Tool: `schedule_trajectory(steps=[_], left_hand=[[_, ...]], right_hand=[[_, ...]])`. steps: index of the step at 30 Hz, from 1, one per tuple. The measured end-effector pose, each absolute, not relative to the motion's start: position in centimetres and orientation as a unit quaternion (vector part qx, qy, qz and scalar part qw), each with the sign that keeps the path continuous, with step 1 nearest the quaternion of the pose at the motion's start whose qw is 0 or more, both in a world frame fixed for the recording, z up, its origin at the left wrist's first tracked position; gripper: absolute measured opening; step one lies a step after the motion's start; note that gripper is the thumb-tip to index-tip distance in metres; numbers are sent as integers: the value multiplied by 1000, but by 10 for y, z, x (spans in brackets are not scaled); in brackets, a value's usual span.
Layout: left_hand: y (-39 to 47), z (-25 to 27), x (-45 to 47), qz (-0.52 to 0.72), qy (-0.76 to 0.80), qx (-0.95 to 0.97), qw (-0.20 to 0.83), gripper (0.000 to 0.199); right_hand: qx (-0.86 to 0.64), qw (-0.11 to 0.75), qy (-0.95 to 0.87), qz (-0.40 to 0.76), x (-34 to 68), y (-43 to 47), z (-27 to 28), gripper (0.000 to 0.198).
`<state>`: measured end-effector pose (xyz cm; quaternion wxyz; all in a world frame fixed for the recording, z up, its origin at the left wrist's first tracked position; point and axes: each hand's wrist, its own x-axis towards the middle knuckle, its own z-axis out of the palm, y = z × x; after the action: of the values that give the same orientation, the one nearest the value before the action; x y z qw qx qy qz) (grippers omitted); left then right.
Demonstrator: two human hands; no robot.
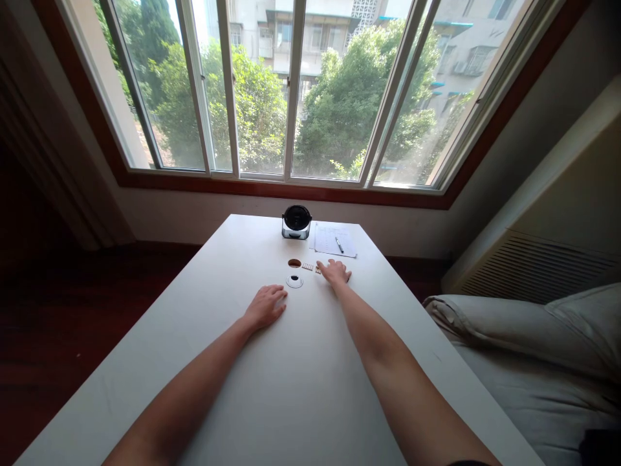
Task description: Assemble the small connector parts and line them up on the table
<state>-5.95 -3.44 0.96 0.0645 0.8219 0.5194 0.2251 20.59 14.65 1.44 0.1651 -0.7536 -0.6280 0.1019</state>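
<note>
On the white table (291, 362) my left hand (266, 306) lies palm down with its fingers stretched out, just in front of a round cover (294, 282) with a dark slot. My right hand (334, 271) is spread low over the table, holding nothing that I can see. Its fingertips are at some small patterned pieces (318, 268), partly hidden by the hand. Left of those is a small pale strip with rows of dots (307, 266). Behind the cover is a round hole (294, 263) in the tabletop.
A small black fan (296, 220) stands at the table's far end. To its right lie sheets of paper (326, 241) with a pen (339, 244) on top. A window (291, 188) is beyond the table, and a cushioned seat (528, 330) is at the right.
</note>
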Motion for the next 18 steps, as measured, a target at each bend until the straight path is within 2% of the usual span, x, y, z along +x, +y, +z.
schedule_trajectory(steps=[9,18], left_hand=[[-35,11,-60,226,518,823,63,38],[-35,11,-60,231,523,818,67,36]], right_hand=[[-787,160,-590,83,165,149,17,73],[-758,209,-617,30,152,142,4,56]])
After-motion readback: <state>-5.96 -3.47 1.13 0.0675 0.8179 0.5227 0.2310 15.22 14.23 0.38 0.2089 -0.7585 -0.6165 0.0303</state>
